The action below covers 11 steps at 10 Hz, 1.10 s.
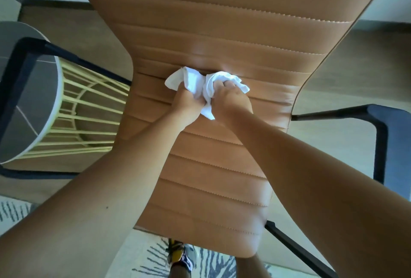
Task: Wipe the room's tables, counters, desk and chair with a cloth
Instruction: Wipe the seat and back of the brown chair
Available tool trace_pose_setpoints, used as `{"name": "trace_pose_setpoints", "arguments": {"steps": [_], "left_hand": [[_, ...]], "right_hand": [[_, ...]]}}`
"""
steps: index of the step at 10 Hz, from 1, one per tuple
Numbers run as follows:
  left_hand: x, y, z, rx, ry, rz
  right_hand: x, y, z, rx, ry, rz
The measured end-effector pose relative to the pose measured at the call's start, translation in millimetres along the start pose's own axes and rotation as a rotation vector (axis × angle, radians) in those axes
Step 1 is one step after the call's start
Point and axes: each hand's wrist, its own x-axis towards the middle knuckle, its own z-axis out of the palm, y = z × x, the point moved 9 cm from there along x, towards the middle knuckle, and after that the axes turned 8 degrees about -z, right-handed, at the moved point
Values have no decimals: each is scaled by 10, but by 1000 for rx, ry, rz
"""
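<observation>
Head view, looking down onto tan leather chair (222,33) with horizontal stitched ribs. Both hands meet at the crease where seat and back join.

Left hand (184,104): fingers curled tight round the left part of a white cloth (200,84), gripping it; a loose corner of cloth sticks out beyond the knuckles, to their left.

Right hand (231,100): fingers curled over the right part of the same cloth, bunching it; crumpled folds show past the fingertips and a tail hangs between the two hands.

Cloth is touching the chair's leather, pressed into the crease under both sets of fingers.

Black armrest (378,126) well right of the right fingers. Round grey side table (26,100) with pale yellow wire base well left of the left fingers. Patterned rug (211,260) and a shoe (178,253) below the seat edge
</observation>
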Motion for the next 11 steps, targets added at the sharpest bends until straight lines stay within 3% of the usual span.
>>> {"name": "trace_pose_setpoints", "arguments": {"steps": [1,2,4,5,9,11], "left_hand": [[-38,-45,-57,210,80,-100],[-153,-51,-23,177,77,-147],[-882,-326,49,-423,15,-181],[-1262,-447,-48,-603,11,-234],[-2618,97,-984,-594,-161,-297],[-3139,528,-1490,-446,-109,-282]], "right_hand": [[-14,-22,-46,-10,0,-40],[-264,10,-202,111,-64,7],[-1083,91,164,1590,271,685],[-1543,-38,195,1713,363,844],[-3008,-316,-967,2078,422,1066],[-3613,-199,-1712,1934,462,1075]]}}
